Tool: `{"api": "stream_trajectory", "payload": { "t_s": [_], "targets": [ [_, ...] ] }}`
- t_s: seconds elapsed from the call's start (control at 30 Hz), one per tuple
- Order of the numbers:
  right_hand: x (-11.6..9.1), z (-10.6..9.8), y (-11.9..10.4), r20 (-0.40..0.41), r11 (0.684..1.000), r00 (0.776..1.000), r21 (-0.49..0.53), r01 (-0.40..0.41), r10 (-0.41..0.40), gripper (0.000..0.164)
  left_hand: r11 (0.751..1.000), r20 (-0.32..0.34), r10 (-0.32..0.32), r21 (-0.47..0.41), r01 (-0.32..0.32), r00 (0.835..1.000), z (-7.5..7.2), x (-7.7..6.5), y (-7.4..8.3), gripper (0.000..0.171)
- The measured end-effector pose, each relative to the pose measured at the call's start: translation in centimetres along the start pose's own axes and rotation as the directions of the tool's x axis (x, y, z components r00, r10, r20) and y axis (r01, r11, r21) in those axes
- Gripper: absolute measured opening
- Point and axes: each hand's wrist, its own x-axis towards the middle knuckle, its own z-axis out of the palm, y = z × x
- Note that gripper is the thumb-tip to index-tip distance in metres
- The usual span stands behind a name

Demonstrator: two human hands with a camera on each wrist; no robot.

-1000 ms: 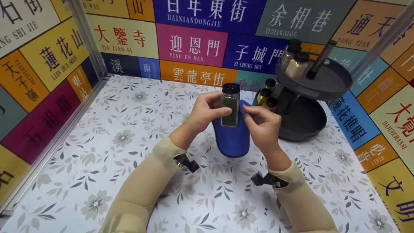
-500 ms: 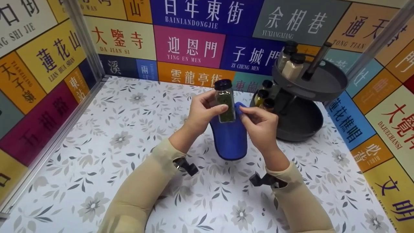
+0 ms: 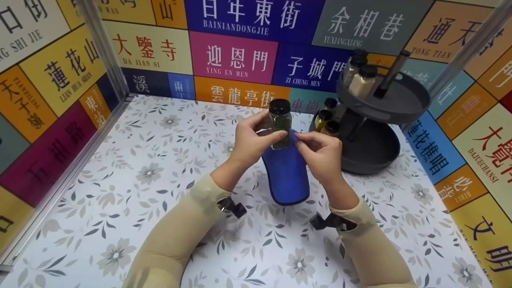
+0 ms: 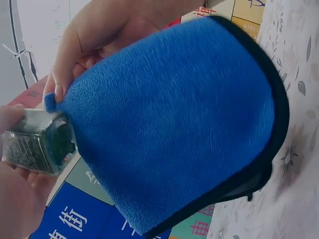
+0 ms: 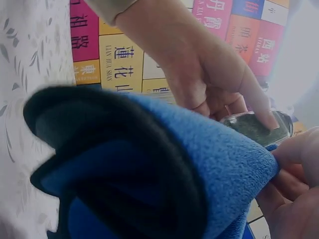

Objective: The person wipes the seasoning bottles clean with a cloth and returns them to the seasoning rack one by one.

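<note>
My left hand (image 3: 252, 138) grips a small glass spice jar (image 3: 279, 122) with a black cap and green herbs inside, held upright above the table. My right hand (image 3: 320, 154) pinches the top edge of a blue cloth (image 3: 287, 174) with a dark rim, which hangs down below the jar. In the left wrist view the blue cloth (image 4: 174, 124) fills the frame, with the jar (image 4: 37, 144) at its left edge. In the right wrist view the cloth (image 5: 149, 169) is in front and the jar (image 5: 254, 127) sits under the left hand's fingers (image 5: 259, 107).
A grey two-tier round rack (image 3: 376, 140) stands at the back right, with several capped spice jars (image 3: 362, 78) on its upper tray and more below. Coloured sign walls enclose the floral table (image 3: 160, 160) on the left, back and right.
The jar has turned slightly in my left hand and risen a little, and the cloth has shifted lower. Both hands keep their holds.
</note>
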Motion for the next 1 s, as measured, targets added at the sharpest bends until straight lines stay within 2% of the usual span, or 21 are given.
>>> {"api": "stream_trajectory", "payload": {
  "t_s": [0.13,0.37,0.47,0.57,0.77,0.87,1.0],
  "targets": [
    [-0.3,-0.1,-0.1,-0.045,0.997,0.999,0.069,-0.028,0.032,0.018,0.998,0.028,-0.038,0.052,0.037,0.999,0.2,-0.3,-0.1,0.056],
    [0.4,-0.3,0.4,-0.167,0.983,0.985,0.168,0.074,-0.046,0.017,0.978,0.146,-0.064,0.204,0.033,0.987,0.5,-0.1,-0.4,0.053],
    [0.7,-0.4,0.9,-0.186,0.977,0.981,0.188,0.098,-0.062,0.017,0.973,0.198,-0.106,0.22,0.061,0.974,0.3,0.0,-0.5,0.05],
    [0.8,-0.4,1.2,-0.186,0.974,0.979,0.197,0.115,-0.078,0.016,0.981,0.249,-0.143,0.165,0.103,0.958,0.1,0.3,-0.3,0.046],
    [0.7,-0.2,1.3,-0.165,0.968,0.984,0.227,0.109,-0.072,0.016,0.985,0.307,-0.16,-0.016,0.173,0.938,0.0,0.4,-0.1,0.042],
    [0.5,-0.1,1.4,-0.129,0.97,0.989,0.222,0.099,-0.071,0.014,0.97,0.289,-0.166,-0.122,0.208,0.943,0.1,0.2,0.0,0.044],
    [0.2,0.2,1.6,-0.048,0.982,0.997,0.176,0.062,-0.054,0.013,0.957,0.204,-0.162,-0.206,0.204,0.965,-0.2,0.3,0.4,0.044]
  ]
}}
